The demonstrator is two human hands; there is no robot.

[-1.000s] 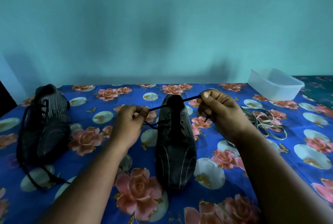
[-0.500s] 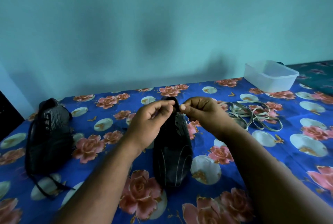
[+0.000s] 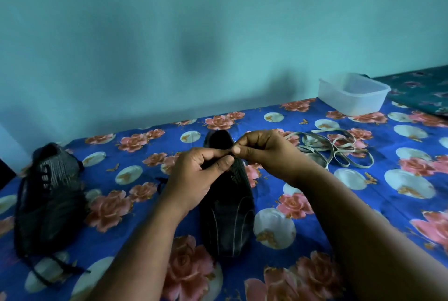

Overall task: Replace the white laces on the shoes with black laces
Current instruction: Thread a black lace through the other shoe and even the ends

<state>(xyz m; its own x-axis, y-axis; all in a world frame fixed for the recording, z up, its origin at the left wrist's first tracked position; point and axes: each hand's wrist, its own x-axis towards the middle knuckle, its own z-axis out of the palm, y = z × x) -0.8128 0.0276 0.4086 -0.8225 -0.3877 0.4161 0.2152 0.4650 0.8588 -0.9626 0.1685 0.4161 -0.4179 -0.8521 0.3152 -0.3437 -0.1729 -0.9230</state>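
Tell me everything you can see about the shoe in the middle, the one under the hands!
The middle shoe is black with thin pale curved lines over its toe and a ribbed, knit-looking upper. It lies flat on the flowered blue cloth, toe toward the camera, heel toward the wall. The left hand and right hand meet above its lacing area, fingertips pinched together. What they pinch is too dark to make out.

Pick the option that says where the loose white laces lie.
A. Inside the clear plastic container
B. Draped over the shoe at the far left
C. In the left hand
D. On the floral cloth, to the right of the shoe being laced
D: the white laces lie in a loose tangle on the floral cloth, right of the middle shoe and nearer than the plastic container.
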